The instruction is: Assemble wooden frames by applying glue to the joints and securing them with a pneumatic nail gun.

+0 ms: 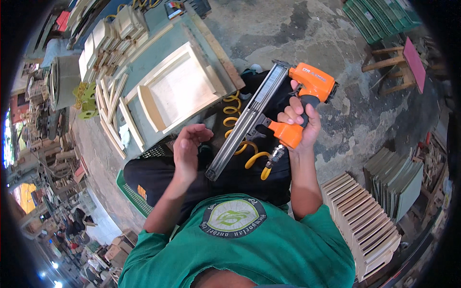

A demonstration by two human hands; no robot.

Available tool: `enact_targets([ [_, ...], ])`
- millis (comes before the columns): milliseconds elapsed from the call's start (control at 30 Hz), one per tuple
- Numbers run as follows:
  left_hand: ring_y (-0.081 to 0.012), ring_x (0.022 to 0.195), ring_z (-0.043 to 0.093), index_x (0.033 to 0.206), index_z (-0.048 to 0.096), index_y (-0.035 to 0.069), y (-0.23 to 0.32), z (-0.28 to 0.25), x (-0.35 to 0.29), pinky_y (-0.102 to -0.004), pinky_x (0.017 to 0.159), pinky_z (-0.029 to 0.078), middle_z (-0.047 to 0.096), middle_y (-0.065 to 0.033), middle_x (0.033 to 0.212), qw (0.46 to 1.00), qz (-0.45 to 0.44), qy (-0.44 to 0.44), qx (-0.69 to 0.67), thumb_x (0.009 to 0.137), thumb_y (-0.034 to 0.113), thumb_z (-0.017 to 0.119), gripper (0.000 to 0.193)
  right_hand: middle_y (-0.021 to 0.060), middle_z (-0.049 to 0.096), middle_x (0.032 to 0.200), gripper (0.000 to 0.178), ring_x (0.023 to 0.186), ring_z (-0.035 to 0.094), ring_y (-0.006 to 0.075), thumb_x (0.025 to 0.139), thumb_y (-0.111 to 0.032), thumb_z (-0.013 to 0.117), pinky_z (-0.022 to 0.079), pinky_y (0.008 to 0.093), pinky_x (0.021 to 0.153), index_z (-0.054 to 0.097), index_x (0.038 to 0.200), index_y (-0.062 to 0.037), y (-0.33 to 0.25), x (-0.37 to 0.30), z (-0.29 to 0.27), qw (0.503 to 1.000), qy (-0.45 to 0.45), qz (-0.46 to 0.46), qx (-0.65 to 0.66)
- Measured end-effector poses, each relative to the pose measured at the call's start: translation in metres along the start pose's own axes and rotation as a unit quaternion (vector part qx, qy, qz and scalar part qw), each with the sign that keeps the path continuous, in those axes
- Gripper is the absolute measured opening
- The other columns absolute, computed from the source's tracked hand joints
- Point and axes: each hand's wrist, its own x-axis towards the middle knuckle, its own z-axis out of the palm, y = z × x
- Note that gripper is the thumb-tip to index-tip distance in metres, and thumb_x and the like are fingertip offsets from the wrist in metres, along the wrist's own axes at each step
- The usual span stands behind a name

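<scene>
Green shirt [240,249] fills the bottom of the view, worn by the person holding the tool. Right hand [301,122] is closed round the grip of one orange nail gun [293,103], raised over the lap; fingers wrap the handle below the orange head. Left hand [188,146] is empty, half open with fingers curled, palm turned toward the tool, not touching it.

Key relation: the gun's long grey magazine [245,127] runs diagonally from upper right down to lower left, and its lower end sits just beside the left hand, to that hand's right. Left hand is the nearer one to that free end; right hand is up at the handle.

One yellow coiled air hose [240,139] hangs from the gun base, behind the magazine.

Beyond the hands: one pale wooden tray frame [180,89] lies on the grey-green worktop [144,53], loose wooden slats [113,113] beside it at left. Right of the person, one stack of wooden panels [365,221] on the floor.
</scene>
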Motion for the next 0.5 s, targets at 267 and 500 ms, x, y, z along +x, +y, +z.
enact_targets([
  [267,-0.0272,0.111,0.064,0.120,0.061,-0.005,0.007,0.011,0.017,-0.0417,0.104,0.047,0.068,-0.0162,0.114,0.948,0.228,0.188,-0.121,0.103,0.058,0.049,0.066,0.0008,0.054,0.087,0.061,0.070,0.054,0.0069,0.106,-0.021,0.059,0.049,0.0297,0.075,0.036,0.159,-0.0019,0.027,0.006,0.034,0.999,-0.013,0.011,0.030],
  [500,-0.0262,0.097,0.068,0.107,0.065,-0.006,0.041,0.033,0.084,-0.0389,0.097,0.050,0.068,-0.0161,0.103,0.880,0.378,0.279,-0.069,0.107,0.045,0.044,0.055,0.0004,0.053,0.085,0.065,0.069,0.053,0.0079,0.103,-0.020,0.058,0.048,0.0302,0.076,0.034,0.162,-0.0059,0.066,-0.001,0.061,0.998,-0.044,0.032,0.027],
])
